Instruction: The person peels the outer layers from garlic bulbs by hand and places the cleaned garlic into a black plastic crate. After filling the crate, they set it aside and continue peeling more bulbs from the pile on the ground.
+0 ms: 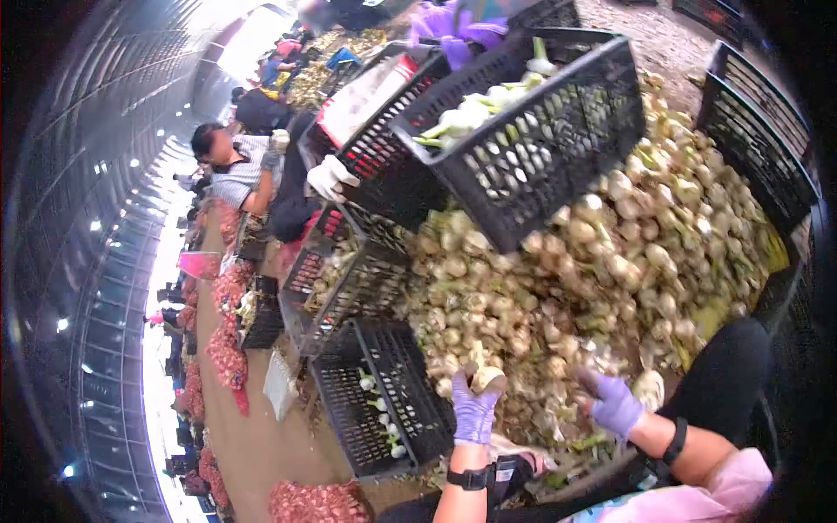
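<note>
My left hand [475,411], in a purple glove with soiled fingertips, is closed around a pale garlic bulb [489,378] with its stalk pointing up. My right hand [615,407], gloved the same way, hovers over the near edge of the heap with fingers apart, and I see nothing held in it. A large heap of garlic [558,288] spreads in front of both hands. Left of my left hand, a black crate [336,383] holds a few trimmed white bulbs [384,418].
A raised black crate [540,166] full of garlic overhangs the heap. Another black crate [758,131] stands at the right. More crates [349,279] line the left side. A person [248,170] in a striped shirt works beyond. Red net sacks [318,503] lie along the floor.
</note>
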The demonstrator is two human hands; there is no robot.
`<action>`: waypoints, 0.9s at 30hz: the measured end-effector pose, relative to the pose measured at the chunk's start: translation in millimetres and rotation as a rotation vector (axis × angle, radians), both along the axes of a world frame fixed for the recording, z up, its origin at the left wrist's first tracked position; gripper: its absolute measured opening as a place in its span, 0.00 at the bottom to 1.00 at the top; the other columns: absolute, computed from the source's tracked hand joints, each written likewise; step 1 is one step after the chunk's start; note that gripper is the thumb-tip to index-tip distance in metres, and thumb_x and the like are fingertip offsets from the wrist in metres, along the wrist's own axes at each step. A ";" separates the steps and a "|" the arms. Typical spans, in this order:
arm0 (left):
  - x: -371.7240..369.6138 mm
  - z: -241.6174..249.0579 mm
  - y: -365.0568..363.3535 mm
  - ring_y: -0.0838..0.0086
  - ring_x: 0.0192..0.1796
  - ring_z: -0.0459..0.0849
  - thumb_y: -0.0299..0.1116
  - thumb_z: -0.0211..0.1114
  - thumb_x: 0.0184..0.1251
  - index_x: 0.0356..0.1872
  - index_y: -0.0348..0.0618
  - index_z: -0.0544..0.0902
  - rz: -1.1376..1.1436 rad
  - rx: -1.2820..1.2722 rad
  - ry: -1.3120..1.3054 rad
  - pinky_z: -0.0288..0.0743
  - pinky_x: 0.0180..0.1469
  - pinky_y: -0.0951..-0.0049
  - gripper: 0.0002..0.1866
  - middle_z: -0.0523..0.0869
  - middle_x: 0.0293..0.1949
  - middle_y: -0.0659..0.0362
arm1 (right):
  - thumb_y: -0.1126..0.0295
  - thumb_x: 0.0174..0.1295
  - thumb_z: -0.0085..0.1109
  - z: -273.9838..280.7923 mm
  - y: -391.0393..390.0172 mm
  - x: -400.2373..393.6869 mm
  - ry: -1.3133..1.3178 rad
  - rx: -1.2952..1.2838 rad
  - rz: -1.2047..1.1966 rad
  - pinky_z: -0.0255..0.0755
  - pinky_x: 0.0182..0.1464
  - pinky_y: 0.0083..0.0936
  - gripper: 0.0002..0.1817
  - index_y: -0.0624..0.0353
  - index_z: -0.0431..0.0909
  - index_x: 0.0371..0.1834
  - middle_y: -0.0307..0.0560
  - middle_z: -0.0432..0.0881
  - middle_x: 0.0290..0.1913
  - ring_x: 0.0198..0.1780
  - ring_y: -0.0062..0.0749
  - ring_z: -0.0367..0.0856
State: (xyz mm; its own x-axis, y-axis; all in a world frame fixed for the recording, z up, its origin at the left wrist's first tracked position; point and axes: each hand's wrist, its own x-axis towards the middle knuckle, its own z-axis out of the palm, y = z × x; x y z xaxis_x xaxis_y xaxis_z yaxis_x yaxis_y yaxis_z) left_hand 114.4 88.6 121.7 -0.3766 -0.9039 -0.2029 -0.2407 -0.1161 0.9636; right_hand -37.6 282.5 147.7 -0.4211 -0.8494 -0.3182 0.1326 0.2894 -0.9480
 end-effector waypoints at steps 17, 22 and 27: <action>25.7 106.0 153.8 0.63 0.52 0.77 0.42 0.80 0.36 0.60 0.38 0.65 -0.510 -0.455 0.015 0.71 0.55 0.65 0.47 0.75 0.52 0.51 | 0.56 0.51 0.66 50.2 42.2 33.3 -0.270 -0.226 0.049 0.70 0.37 0.21 0.21 0.62 0.77 0.38 0.40 0.81 0.31 0.34 0.17 0.74; 30.0 106.1 158.5 0.66 0.54 0.75 0.48 0.80 0.33 0.60 0.38 0.64 -0.487 -0.295 0.061 0.71 0.55 0.67 0.50 0.74 0.54 0.53 | 0.59 0.51 0.68 75.9 53.6 22.3 -0.285 -0.277 0.097 0.70 0.36 0.19 0.17 0.60 0.80 0.36 0.38 0.82 0.31 0.33 0.16 0.74; 27.2 98.9 163.8 0.67 0.51 0.77 0.59 0.73 0.38 0.58 0.38 0.67 -0.381 0.001 0.228 0.73 0.53 0.67 0.48 0.76 0.50 0.54 | 0.64 0.53 0.65 62.8 56.1 11.1 -0.344 -0.255 0.258 0.71 0.36 0.20 0.19 0.62 0.76 0.45 0.38 0.81 0.34 0.33 0.16 0.74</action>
State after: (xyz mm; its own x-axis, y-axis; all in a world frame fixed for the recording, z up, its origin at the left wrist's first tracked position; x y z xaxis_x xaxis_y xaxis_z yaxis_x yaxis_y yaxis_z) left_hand 141.6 252.4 220.6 -0.7179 -0.6920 -0.0765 -0.0473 -0.0611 0.9970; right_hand -26.5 338.6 210.6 -0.0945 -0.9808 -0.1703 0.4044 0.1185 -0.9069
